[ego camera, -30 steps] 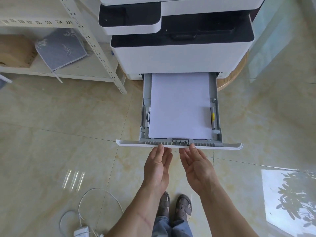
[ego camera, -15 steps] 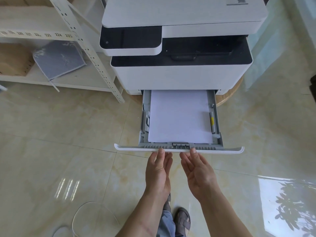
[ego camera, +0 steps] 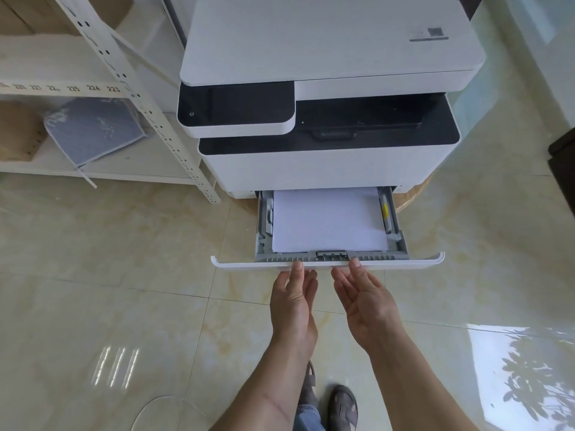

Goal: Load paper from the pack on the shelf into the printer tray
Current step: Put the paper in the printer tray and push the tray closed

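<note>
A white and black printer (ego camera: 326, 98) stands on the floor. Its grey paper tray (ego camera: 432, 261) is partly pulled out at the bottom, with a white stack of paper (ego camera: 328, 220) lying flat inside. My left hand (ego camera: 294, 301) and my right hand (ego camera: 364, 301) are flat, fingers extended, fingertips touching the tray's white front panel near its middle. Neither hand holds anything. A blue-grey paper pack (ego camera: 93, 129) leans on the lower shelf at the left.
A cream metal shelf rack (ego camera: 149, 113) with a perforated post stands left of the printer, with a cardboard box (ego camera: 17, 132) on it. Glossy beige floor tiles surround the printer. A white cable (ego camera: 161, 402) lies near my sandalled feet (ego camera: 342, 405).
The tray has slid further into the printer under both hands, so less paper shows. My view has tilted up, showing more of the printer's top.
</note>
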